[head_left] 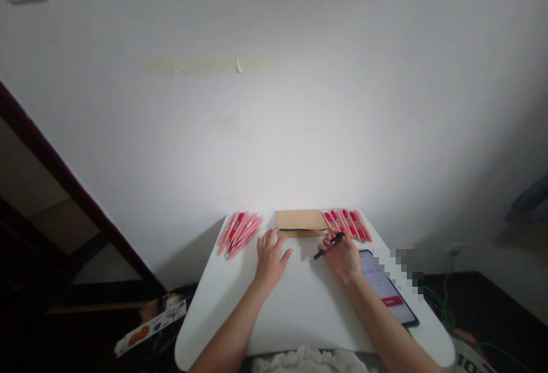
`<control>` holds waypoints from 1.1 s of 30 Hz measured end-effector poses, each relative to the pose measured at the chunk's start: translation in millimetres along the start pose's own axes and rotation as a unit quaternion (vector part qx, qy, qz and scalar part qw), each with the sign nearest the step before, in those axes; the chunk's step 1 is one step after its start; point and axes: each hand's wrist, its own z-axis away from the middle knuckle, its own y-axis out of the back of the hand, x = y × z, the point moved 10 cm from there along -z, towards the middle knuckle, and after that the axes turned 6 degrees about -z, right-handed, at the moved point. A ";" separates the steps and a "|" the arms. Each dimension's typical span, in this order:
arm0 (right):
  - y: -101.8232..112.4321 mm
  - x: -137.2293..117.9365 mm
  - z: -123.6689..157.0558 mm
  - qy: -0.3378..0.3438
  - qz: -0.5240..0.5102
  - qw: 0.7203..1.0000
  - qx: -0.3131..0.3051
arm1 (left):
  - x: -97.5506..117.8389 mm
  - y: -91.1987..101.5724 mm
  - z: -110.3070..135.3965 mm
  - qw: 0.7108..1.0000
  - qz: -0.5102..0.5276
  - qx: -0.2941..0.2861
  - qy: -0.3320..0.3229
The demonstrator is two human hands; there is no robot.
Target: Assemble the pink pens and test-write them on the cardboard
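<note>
While gripping black pen (336,239) in right hand (346,260), has left hand (270,257) spread near brown cardboard (302,220) on counter (308,299).

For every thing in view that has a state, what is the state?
Left hand: open, fingers spread
Right hand: closed around black pen
Black pen: slanted
Brown item: dark gap near front edge
Left pink pens: heaped, overlapping
Right pink pens: lying side by side
Phone: face up, screen lit
</note>
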 end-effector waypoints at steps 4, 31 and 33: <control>0.2 -0.6 -1.1 0.004 0.028 1.000 0.014 | 3.4 -10.5 -4.0 0.999 -0.008 -0.046 -0.012; -10.7 -31.2 -2.5 0.113 0.399 0.908 0.065 | -8.0 -26.2 -16.5 0.989 0.006 -0.141 -0.053; -17.5 -31.8 -6.6 0.124 0.431 0.893 0.036 | -6.5 -20.5 -12.4 0.989 0.019 -0.132 -0.064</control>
